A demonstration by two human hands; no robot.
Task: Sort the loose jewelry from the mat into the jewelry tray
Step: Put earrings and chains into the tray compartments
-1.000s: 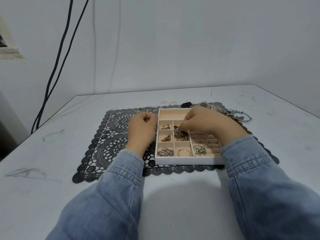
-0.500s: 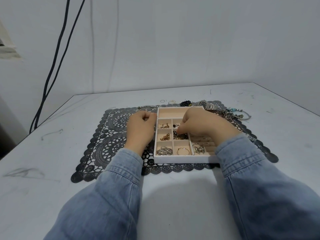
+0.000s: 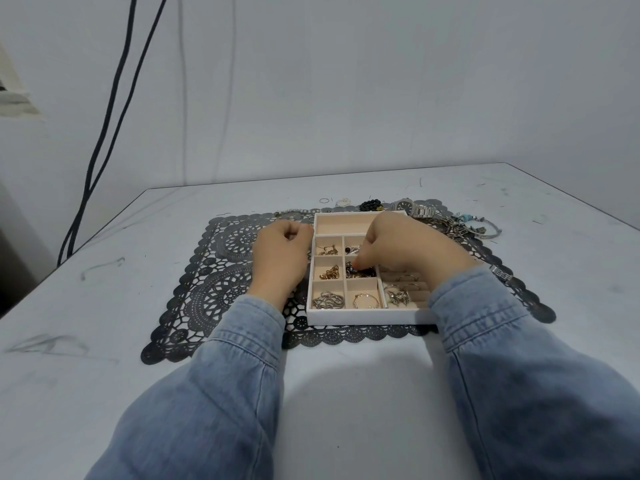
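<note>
Tray (image 3: 349,317) on mat (image 3: 214,282) right half; watch (image 3: 412,207), bracelets (image 3: 474,226) behind tray.

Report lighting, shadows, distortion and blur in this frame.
Head view: soft even light, no glare; faint shadow on the table between the sleeves; wide-angle lens bows the cables; the jewelry at the right hand is too small and soft to resolve.

Part-filled jewelry tray (image 3: 367,317) (on lace mat (image 3: 214,289))

The right hand (image 3: 401,247) covers the right side of the jewelry tray (image 3: 363,317), and its fingers (image 3: 362,261) pinch a dark tangle (image 3: 363,273) that's way too small to make out. Both sleeves (image 3: 221,393) run off the bottom edge.
</note>
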